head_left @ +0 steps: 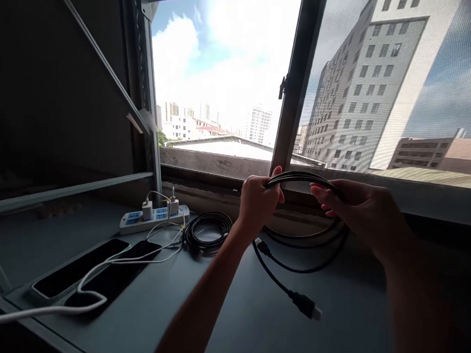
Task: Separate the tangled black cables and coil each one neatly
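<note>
Between my two hands, above the table, hangs a looped black HDMI cable (298, 175). My left hand (258, 197) is wrapped round the left side of the loops. On the right side, my right hand (348, 201) pinches the same loops between thumb and fingers. Lower strands sag beneath my hands, over the tabletop. One plug (306, 306) of the cable dangles at the lower right, its metal end pale and slightly blurred. The other plug (262, 246) shows just below my left hand.
Left of my left arm, another coiled black cable (206, 233) lies on the grey table (266, 336). Beside it are a power strip (154, 218) with two chargers, white cables (96, 272) and two phones (80, 268). A metal frame (107, 67) stands left; a window (224, 81) is behind.
</note>
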Motion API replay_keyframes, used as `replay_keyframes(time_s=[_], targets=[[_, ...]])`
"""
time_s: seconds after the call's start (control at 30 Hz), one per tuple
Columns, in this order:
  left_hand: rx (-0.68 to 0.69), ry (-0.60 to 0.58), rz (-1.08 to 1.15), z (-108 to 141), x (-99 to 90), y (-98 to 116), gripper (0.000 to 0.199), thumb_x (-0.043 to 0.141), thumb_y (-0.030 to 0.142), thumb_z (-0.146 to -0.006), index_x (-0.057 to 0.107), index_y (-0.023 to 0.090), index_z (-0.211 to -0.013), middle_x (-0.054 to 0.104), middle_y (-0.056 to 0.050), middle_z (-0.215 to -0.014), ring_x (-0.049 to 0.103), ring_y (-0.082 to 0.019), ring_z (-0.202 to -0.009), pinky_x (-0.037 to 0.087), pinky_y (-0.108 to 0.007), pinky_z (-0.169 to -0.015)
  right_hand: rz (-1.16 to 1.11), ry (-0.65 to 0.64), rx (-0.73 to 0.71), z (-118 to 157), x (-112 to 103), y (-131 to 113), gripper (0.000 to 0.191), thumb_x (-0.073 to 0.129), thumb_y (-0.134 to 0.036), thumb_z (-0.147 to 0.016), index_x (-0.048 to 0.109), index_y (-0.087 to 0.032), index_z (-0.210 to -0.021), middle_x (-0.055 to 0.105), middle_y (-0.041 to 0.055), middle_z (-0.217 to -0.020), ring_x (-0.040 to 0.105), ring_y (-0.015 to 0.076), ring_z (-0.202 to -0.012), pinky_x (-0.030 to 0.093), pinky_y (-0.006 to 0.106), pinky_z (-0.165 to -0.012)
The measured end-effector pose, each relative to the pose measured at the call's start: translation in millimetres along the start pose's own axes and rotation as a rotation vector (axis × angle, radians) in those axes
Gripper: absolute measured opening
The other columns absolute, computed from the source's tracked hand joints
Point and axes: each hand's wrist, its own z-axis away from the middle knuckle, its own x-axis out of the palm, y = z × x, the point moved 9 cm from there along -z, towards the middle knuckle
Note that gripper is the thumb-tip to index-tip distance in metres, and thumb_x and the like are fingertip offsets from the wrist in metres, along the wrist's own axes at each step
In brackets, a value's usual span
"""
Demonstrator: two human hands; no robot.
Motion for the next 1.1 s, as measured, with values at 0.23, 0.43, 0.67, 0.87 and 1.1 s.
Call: replay_keyframes(time_s=[0.23, 0.43, 0.67, 0.87, 1.1], targets=[[0.021, 0.004, 0.040, 12.1, 3.6, 19.4, 0.052, 0.046, 0.041, -0.084, 0.049, 0.017, -0.038, 0.030, 0.004, -0.032, 0.034, -0.007, -0.036, 0.028, -0.024, -0.044, -0.235, -0.185, 0.208, 6.6, 19.0, 14.9, 0.056, 0.075, -0.059, -0.053, 0.040, -0.018, -0.041, 0.029, -0.0050, -0.037, 0.025, 0.0039, -0.034, 0.018, 0.020, -0.033], [-0.122, -0.081, 0.136, 6.2, 26.9, -19.9, 0.042, 0.046, 0.035, -0.081, 0.046, 0.018, -0.043, 0.035, 0.004, -0.035, 0.038, -0.008, -0.033, 0.031, -0.022, -0.042, -0.415, -0.311, 0.358, 16.1, 30.1, 16.6, 0.057, 0.073, -0.049, -0.060, 0.027, -0.019, -0.043, 0.017, -0.0078, -0.042, 0.012, 0.0027, -0.037, 0.012, 0.021, -0.036], [-0.167, -0.161, -0.217, 6.3, 22.1, -24.3, 0.028, 0.047, 0.032, -0.077, 0.053, 0.018, -0.054, 0.058, -0.006, -0.052, 0.057, -0.018, -0.052, 0.043, -0.029, -0.055, -0.444, -0.239, 0.399, 23.0, 27.5, 3.2, 0.050, 0.064, -0.045, -0.073, 0.030, -0.018, -0.048, 0.017, -0.0092, -0.035, 0.009, 0.0021, -0.032, 0.003, 0.022, -0.038], [-0.212, -0.223, -0.346, 11.3, 38.6, -46.0, 0.031, 0.048, 0.034, -0.076, 0.054, 0.018, -0.050, 0.060, -0.011, -0.057, 0.062, -0.029, -0.074, 0.045, -0.037, -0.071, -0.450, -0.029, 0.283, 21.7, 9.1, -3.4, 0.050, 0.066, -0.045, -0.071, 0.030, -0.018, -0.048, 0.020, -0.0083, -0.034, 0.015, 0.0023, -0.031, 0.012, 0.020, -0.034], [-0.408, -0.628, -0.205, 47.5, 99.2, -81.3, 0.044, 0.038, 0.052, -0.079, 0.058, 0.017, -0.059, 0.063, -0.012, -0.059, 0.062, -0.027, -0.060, 0.048, -0.042, -0.069, -0.114, -0.009, 0.081, 20.2, 11.6, -21.0, 0.039, 0.068, -0.049, -0.067, 0.052, -0.017, -0.051, 0.029, -0.0058, -0.040, 0.023, 0.0042, -0.036, 0.012, 0.020, -0.034]])
